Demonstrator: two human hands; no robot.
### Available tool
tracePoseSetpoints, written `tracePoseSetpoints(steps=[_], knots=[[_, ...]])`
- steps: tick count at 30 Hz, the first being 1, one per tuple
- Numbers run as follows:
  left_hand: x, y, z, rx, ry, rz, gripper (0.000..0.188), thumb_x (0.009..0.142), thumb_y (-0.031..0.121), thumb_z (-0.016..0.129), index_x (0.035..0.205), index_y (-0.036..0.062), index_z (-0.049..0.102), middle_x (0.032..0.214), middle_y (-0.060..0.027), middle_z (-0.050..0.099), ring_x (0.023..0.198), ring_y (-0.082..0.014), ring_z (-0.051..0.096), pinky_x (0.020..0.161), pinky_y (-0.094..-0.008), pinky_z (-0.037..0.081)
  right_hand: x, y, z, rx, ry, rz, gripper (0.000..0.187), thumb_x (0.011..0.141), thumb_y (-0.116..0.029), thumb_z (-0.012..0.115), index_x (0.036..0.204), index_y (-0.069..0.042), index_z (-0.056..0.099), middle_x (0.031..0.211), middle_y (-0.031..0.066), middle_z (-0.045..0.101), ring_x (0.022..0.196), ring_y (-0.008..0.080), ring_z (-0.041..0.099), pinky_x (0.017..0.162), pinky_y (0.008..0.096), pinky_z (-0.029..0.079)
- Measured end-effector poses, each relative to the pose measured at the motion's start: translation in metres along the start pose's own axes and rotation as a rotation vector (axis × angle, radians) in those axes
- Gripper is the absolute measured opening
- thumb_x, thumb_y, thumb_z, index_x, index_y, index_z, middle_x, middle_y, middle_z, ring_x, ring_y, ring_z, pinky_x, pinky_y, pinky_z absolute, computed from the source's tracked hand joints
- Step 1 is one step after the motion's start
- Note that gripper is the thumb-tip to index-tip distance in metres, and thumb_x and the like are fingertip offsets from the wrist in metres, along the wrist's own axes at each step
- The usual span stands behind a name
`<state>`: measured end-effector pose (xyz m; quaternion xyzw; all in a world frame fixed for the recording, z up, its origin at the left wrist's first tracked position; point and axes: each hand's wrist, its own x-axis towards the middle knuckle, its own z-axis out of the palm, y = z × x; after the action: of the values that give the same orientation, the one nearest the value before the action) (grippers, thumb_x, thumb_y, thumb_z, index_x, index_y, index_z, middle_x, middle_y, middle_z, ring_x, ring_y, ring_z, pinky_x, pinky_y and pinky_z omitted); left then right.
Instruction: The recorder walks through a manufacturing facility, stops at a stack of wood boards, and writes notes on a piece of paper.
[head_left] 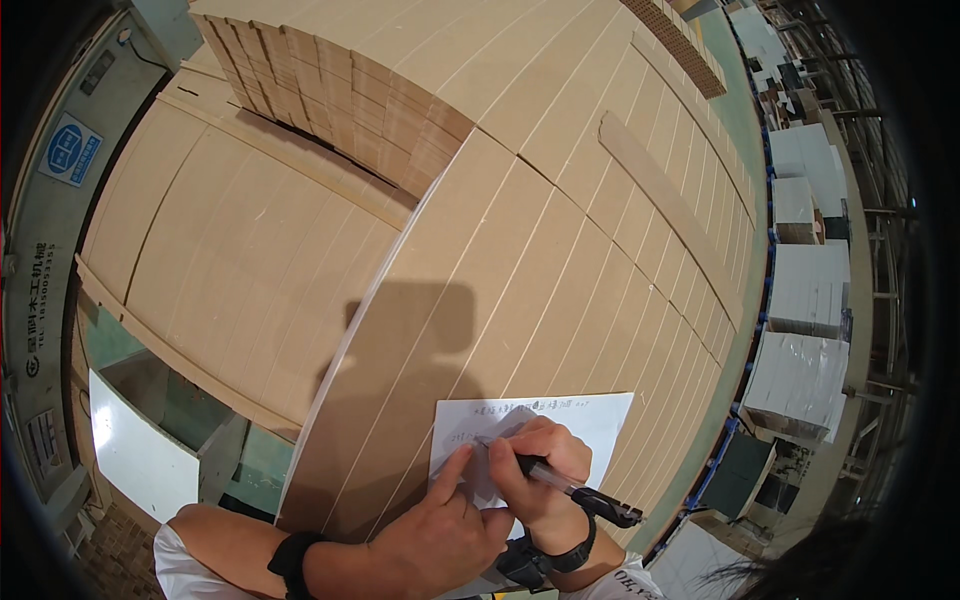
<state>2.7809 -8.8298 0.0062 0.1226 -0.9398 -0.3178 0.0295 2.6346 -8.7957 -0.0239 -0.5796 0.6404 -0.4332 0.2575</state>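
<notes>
A white sheet of paper (597, 425) with handwritten lines lies on the light-brown boards (520, 320). My right hand (540, 470) grips a pen (575, 490) with a clear barrel and black ends, its tip on the paper and its back end pointing to the lower right. Close beside it, my left hand (440, 535) reaches its index finger onto the sheet near the pen tip, holding nothing. Its other fingers are curled in. A dark band is on each wrist.
A loose wooden strip (670, 220) lies across the boards at right. Stacked strips (340, 90) stand at upper left, above a lower board pile (240, 240). A white machine panel (50, 250) is at far left. Wrapped white stacks (800, 380) stand along the right.
</notes>
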Motion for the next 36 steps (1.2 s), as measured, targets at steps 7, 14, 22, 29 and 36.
tracePoseSetpoints(steps=[7, 14, 22, 29, 36], knots=[[0.0009, 0.0002, 0.0035, -0.052, -0.001, -0.004, 0.034, 0.08, 0.035, 0.06, 0.078, 0.004, 0.047, 0.052, -0.0077, 0.048, 0.056, -0.0227, 0.054, 0.103, -0.0519, 0.026, -0.0024, 0.0009, -0.0015, 0.069, 0.042, 0.099, 0.019, 0.072, 0.003, 0.068, 0.074, -0.004, 0.05, 0.057, 0.0054, 0.054, 0.048, 0.0129, 0.048, 0.044, 0.0249, 0.037], [-0.0027, -0.0018, 0.0036, -0.056, 0.019, 0.006, 0.034, 0.081, 0.035, 0.059, 0.077, 0.0043, 0.047, 0.051, -0.007, 0.046, 0.055, -0.0223, 0.054, 0.103, -0.0518, 0.026, -0.0002, -0.0032, -0.0019, 0.078, -0.012, 0.074, 0.018, 0.073, 0.002, 0.067, 0.074, -0.004, 0.05, 0.058, 0.0058, 0.055, 0.049, 0.0127, 0.049, 0.045, 0.0254, 0.038], [-0.0005, -0.0004, 0.0063, -0.049, 0.047, -0.009, 0.033, 0.081, 0.036, 0.059, 0.075, 0.0062, 0.046, 0.051, -0.0054, 0.045, 0.056, -0.021, 0.054, 0.104, -0.0514, 0.026, -0.0011, 0.0026, -0.003, -0.005, 0.018, 0.021, 0.019, 0.072, 0.001, 0.067, 0.072, -0.005, 0.049, 0.057, 0.0057, 0.053, 0.047, 0.0128, 0.047, 0.044, 0.0255, 0.036], [-0.0009, -0.002, 0.0029, -0.08, 0.031, 0.008, 0.033, 0.081, 0.036, 0.059, 0.075, 0.0065, 0.046, 0.051, -0.005, 0.045, 0.056, -0.0208, 0.053, 0.103, -0.051, 0.027, -0.0004, 0.0015, -0.0029, 0.053, 0.032, 0.056, 0.019, 0.072, 0.003, 0.067, 0.072, -0.005, 0.049, 0.056, 0.0051, 0.053, 0.046, 0.013, 0.047, 0.043, 0.0258, 0.035], [-0.0006, -0.0022, 0.0007, -0.058, 0.008, -0.004, 0.032, 0.083, 0.036, 0.058, 0.076, 0.0069, 0.047, 0.051, -0.0051, 0.046, 0.056, -0.0207, 0.053, 0.102, -0.0505, 0.028, 0.0017, -0.0006, -0.0054, 0.009, -0.024, 0.054, 0.019, 0.072, 0.002, 0.067, 0.071, -0.004, 0.049, 0.056, 0.0064, 0.054, 0.045, 0.0136, 0.048, 0.042, 0.026, 0.036]])
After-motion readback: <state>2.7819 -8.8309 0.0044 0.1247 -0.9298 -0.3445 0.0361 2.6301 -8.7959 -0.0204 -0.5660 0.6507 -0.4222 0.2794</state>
